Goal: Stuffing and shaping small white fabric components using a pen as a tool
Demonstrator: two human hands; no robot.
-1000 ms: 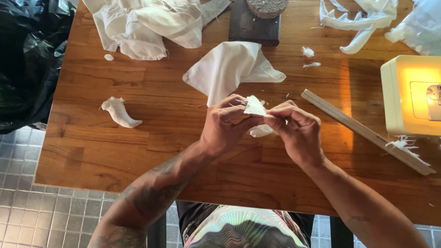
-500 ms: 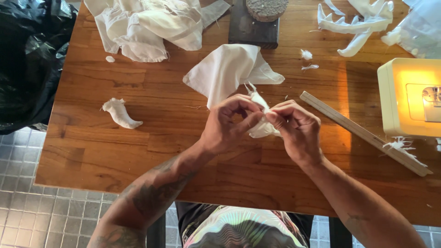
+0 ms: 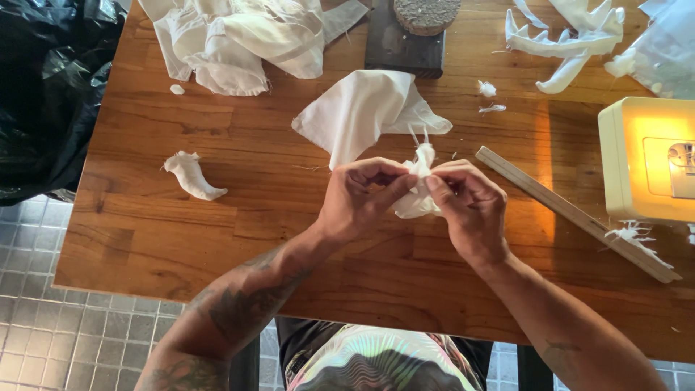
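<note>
A: Status of the piece?

B: Small white cloth piece (image 3: 418, 190) is pinched between both hands, over the middle of the wooden table (image 3: 217, 239). It is bunched and crumpled; thin frayed tips are seen sticking up at the top, a wider fold hangs below the fingers. Exact shape cannot be told, most of it is covered.

A: Hands?

B: Left hand (image 3: 360, 199) is closed on the left side of the piece, fingers curled, thumb pressed in. Right hand (image 3: 469, 210) is closed on the right side, fingertips meeting the left ones at the cloth. Both forearms are raised from the near table edge.

A: Surroundings?

B: Just behind the hands a larger white cloth sheet (image 3: 365, 112) is laid loosely folded. Well to the left a small stuffed white horn shape (image 3: 192, 176) is lying alone. Far left corner is taken by a heap of white fabric (image 3: 239, 40). A dark block (image 3: 402, 51) is set at the far edge, centre. A flat wooden stick (image 3: 572, 213) is laid diagonally to the right of the right hand. A cream sewing machine (image 3: 644, 159) is lit at the right edge. White scraps (image 3: 565, 36) are scattered far right. A black plastic bag (image 3: 51, 94) is seen off the table, left.
</note>
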